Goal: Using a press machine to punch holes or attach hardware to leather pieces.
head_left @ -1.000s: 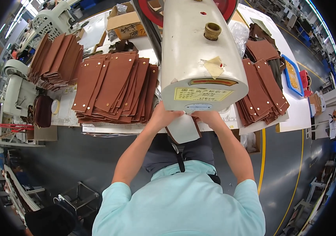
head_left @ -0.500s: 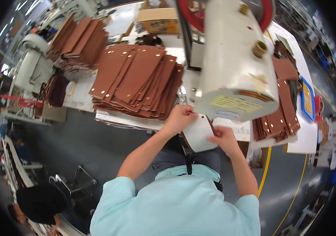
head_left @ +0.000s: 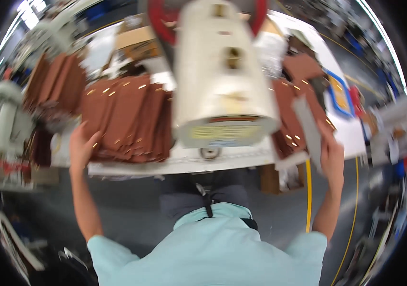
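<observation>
My right hand [head_left: 332,155] holds a leather panel by its right edge, its pale grey back [head_left: 307,127] turned toward me. The panel is tilted over a pile of brown leather panels with metal studs [head_left: 284,117] on the right of the table. On the left, my left hand [head_left: 81,145] is at the near left edge of a larger stack of brown studded panels [head_left: 125,114]. Its thumb and fingers are apart, with fingertips at or touching the stack; blur hides the exact contact. Between the hands stands the cream machine head [head_left: 225,81].
More brown panels [head_left: 53,83] stand at the far left, near a cardboard box [head_left: 139,43]. A blue tray with yellow contents [head_left: 339,93] lies at the right. The machine's red wheel [head_left: 158,21] rises behind. Below the table sits an open carton [head_left: 272,180].
The panel has gone from both hands under the machine to my right hand over the right pile. My left hand has let go and reached left to the large stack.
</observation>
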Tool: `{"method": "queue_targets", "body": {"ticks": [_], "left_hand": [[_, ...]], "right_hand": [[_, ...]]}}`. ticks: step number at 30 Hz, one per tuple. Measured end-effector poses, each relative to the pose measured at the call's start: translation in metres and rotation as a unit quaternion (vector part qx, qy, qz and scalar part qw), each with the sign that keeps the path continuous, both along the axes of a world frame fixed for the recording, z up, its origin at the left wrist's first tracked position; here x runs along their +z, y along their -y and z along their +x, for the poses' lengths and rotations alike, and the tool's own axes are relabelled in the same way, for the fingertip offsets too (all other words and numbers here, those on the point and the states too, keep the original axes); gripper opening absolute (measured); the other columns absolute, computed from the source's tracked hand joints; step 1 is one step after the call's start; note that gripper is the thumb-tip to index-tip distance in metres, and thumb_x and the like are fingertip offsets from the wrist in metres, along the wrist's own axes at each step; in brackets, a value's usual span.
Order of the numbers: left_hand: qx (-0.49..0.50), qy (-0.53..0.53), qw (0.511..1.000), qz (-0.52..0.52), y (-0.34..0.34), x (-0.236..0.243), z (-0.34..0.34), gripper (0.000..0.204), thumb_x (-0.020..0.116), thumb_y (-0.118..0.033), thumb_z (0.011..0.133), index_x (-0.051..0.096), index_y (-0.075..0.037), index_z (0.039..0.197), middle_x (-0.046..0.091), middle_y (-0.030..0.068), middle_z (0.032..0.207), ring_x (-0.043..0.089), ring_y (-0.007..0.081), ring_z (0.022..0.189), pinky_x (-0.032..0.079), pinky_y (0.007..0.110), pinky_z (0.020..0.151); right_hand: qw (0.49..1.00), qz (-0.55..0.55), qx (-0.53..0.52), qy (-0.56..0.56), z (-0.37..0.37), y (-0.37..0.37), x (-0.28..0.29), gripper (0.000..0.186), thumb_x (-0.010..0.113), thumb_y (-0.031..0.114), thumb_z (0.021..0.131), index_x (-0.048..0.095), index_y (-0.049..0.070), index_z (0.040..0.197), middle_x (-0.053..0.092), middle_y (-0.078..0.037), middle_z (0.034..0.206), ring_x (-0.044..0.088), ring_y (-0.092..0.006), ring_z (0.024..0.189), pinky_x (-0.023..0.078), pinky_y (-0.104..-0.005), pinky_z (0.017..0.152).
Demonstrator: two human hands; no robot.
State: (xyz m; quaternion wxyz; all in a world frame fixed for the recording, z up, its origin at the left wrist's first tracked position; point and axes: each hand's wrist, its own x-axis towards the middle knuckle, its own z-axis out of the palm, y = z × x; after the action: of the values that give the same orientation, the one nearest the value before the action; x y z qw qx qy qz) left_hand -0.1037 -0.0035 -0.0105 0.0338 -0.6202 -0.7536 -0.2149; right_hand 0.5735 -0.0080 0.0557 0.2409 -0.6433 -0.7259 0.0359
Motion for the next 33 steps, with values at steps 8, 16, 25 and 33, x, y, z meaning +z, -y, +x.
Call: {"method": "queue_targets", "body": {"ticks": [8,16,25,33], "left_hand": [[0.017,0.028,0.995,-0.096,-0.005,-0.018,0.010,0.046,0.063,-0.029,0.095,0.058,0.001,0.130,0.067,0.0226,0.116,0.064,0.0372,0.107,0.049,0.041,0.093],[-0.001,-0.108,0.989,-0.103,0.006,-0.026,-0.017,0.029,0.046,-0.017,0.103,0.063,0.000,0.118,0.068,0.0213,0.109,0.066,0.0393,0.095,0.052,0.045,0.082],[0.006,-0.142,0.948,0.284,0.097,0.127,0.018,0.019,0.055,-0.007,0.102,0.066,0.003,0.113,0.070,0.0149,0.106,0.067,0.0256,0.092,0.052,0.033,0.084],[-0.217,-0.049,0.918,0.327,0.145,0.137,0.156,0.012,0.068,-0.008,0.073,0.071,0.002,0.079,0.060,0.0099,0.061,0.058,0.0213,0.057,0.043,0.033,0.054]], "right_hand": [[0.931,0.209,-0.216,0.206,0.006,-0.082,-0.066,0.059,0.058,0.003,0.082,0.052,0.017,0.139,0.062,-0.015,0.128,0.070,-0.0332,0.085,0.059,-0.0418,0.067],[0.974,0.224,0.029,0.004,-0.064,-0.058,-0.153,0.018,0.071,0.007,0.080,0.071,0.004,0.097,0.070,-0.012,0.107,0.068,-0.0291,0.098,0.056,-0.0380,0.083],[0.941,0.213,0.181,-0.191,-0.132,-0.007,-0.104,0.021,0.072,-0.004,0.071,0.070,0.005,0.090,0.072,-0.010,0.086,0.071,-0.0273,0.081,0.057,-0.0345,0.070],[0.783,0.318,0.435,-0.311,-0.204,0.055,-0.014,0.029,0.073,0.006,0.075,0.070,0.003,0.104,0.074,-0.011,0.098,0.072,-0.0284,0.091,0.059,-0.0397,0.085]]}}
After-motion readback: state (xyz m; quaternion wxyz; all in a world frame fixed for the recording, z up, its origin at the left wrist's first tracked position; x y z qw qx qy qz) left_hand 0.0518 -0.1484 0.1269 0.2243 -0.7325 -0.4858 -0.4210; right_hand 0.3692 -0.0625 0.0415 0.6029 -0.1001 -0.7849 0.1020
